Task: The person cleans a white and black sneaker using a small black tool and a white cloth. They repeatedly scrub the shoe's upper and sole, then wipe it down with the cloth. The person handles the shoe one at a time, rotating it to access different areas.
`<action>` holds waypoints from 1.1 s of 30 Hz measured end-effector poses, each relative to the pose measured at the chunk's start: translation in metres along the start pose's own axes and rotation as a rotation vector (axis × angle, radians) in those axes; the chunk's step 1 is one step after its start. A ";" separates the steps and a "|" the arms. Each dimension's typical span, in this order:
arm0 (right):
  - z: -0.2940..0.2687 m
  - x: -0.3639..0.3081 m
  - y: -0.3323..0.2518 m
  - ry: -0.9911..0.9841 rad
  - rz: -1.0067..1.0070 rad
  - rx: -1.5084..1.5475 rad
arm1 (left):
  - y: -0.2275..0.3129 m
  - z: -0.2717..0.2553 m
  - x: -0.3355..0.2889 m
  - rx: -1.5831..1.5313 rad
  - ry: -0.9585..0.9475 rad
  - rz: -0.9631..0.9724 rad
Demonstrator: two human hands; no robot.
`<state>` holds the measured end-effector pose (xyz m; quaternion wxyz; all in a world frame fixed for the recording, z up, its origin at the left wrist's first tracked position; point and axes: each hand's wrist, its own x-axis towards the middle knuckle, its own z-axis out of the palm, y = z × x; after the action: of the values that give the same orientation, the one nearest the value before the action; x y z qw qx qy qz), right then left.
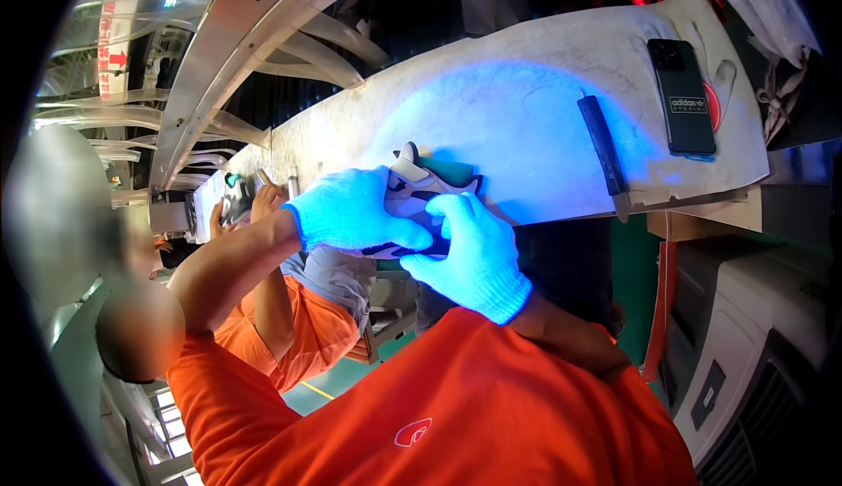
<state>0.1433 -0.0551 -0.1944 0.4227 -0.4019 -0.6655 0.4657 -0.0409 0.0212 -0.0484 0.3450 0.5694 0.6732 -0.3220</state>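
You had the shoe (427,185) at the near edge of the surface (526,109), left of its middle, inside the patch of blue light. Your grip was grasping it from both sides: the gloved left hand (351,210) spread over its left side with the thumb reaching across, and the gloved right hand (474,249) bent its fingers onto the side nearer you. The fingertips underneath were hidden, so how firmly they pressed could not be told. Working the panels well seemed to call for a steady left palm and light, short pressure from the right fingers, so that the soft upper would not buckle. Keeping the shoe backed by the surface looked wiser than letting it hang past the near edge, where it might tip. The dark-handled tool (601,144) lay to the right, its tip at the near edge, and the phone (684,96) lay by the right end; both were well apart from your hands, so elbow room that way looked adequate.
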 end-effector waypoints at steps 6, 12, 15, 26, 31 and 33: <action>0.004 0.000 0.001 0.003 -0.038 0.017 | 0.005 0.005 -0.004 0.035 0.089 -0.010; -0.005 0.007 -0.006 -0.012 -0.063 0.017 | -0.013 -0.011 -0.011 -0.136 0.053 0.117; -0.035 -0.017 -0.001 -0.130 0.051 0.106 | -0.060 -0.001 -0.027 -0.852 -0.088 0.448; -0.032 -0.061 0.023 0.137 0.341 0.674 | 0.037 0.243 0.006 -1.998 0.490 0.969; -0.039 -0.060 0.003 0.155 0.416 0.699 | 0.051 0.238 0.009 -2.175 0.427 0.719; -0.038 -0.063 0.005 0.151 0.414 0.716 | 0.054 0.232 0.004 -2.158 0.396 0.836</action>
<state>0.2002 -0.1019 -0.2034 0.4809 -0.3877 -0.3340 0.7120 0.0350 -0.1606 -0.1823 0.6170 0.1988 0.3998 0.6480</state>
